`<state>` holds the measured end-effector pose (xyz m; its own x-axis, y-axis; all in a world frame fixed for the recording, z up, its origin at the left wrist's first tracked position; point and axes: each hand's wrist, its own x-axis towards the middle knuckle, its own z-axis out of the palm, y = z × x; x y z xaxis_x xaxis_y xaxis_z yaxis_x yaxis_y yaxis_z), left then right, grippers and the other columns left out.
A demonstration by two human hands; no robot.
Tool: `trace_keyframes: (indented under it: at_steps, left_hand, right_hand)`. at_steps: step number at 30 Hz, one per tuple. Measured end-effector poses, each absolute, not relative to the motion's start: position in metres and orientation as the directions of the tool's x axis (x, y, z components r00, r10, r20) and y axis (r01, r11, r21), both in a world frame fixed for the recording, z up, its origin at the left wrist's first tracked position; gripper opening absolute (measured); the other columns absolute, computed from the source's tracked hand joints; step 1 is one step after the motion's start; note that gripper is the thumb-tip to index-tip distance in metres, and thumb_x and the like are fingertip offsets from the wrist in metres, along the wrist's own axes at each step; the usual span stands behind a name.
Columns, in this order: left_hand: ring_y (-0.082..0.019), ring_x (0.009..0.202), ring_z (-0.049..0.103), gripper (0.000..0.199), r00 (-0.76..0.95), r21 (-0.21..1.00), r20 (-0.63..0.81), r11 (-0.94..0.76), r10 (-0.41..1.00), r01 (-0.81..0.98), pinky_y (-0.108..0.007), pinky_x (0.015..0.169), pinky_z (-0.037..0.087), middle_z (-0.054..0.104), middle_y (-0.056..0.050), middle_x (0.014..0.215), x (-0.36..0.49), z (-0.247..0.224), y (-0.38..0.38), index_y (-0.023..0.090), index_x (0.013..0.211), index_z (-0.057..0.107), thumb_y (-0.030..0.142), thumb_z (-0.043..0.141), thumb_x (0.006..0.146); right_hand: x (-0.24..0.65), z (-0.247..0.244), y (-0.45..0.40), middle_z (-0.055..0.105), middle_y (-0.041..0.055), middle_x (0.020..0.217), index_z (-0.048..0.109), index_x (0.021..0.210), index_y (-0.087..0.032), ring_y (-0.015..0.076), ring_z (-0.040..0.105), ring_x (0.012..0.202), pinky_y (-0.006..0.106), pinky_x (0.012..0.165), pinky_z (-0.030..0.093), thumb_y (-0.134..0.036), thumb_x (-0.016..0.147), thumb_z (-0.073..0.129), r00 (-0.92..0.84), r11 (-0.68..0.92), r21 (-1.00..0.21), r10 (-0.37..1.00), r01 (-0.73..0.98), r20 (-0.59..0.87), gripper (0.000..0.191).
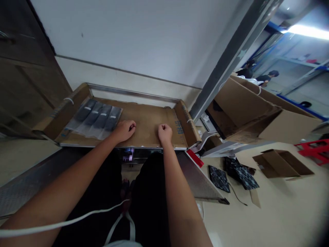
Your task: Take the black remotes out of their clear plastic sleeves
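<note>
A cardboard-lined tray (147,116) with raised cardboard sides lies in front of me. On its left part rests a clear plastic bag (96,118) that holds several dark items with small white labels. My left hand (125,130) is curled into a fist on the cardboard, beside the bag's right lower corner. Nothing shows between its fingers. My right hand (165,133), also a fist and seemingly bare, rests near the tray's front edge on the right, apart from the left hand.
A large open cardboard box (246,109) stands to the right past a grey post (231,51). On the floor lie dark patterned pieces (239,171), another open box (284,163) and a red plastic object (315,151). Two people (268,77) are far behind.
</note>
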<state>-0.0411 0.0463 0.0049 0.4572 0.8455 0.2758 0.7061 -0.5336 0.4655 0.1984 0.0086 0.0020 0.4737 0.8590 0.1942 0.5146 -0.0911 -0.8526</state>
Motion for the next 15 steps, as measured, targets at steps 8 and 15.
trace_keyframes:
  at_steps: [8,15]
  left_hand:
    - [-0.021,0.082,0.056,0.017,0.461,0.444,0.28,-0.54,0.842,0.715,-0.035,0.076,0.039,0.065,-0.005,0.086,-0.041,0.007,0.045,0.021,0.096,0.063,0.027,0.049,0.088]
    - [-0.021,0.082,0.056,0.015,0.456,0.455,0.282,-0.536,0.844,0.711,-0.035,0.077,0.038,0.065,-0.005,0.086,-0.04,0.007,0.044,0.021,0.096,0.062,0.026,0.051,0.088]
  right_hand:
    - [0.196,0.001,0.024,0.067,0.0054,0.073,0.065,0.077,-0.017,0.0179,0.057,0.069,0.026,0.066,0.037,-0.031,0.08,0.05,0.465,-0.099,-0.809,0.855,0.58,0.228,0.021]
    - [0.195,0.0,0.033,0.067,0.0052,0.073,0.064,0.076,-0.017,0.0169,0.056,0.067,0.026,0.065,0.036,-0.03,0.081,0.051,0.447,-0.065,-0.791,0.851,0.609,0.275,0.02]
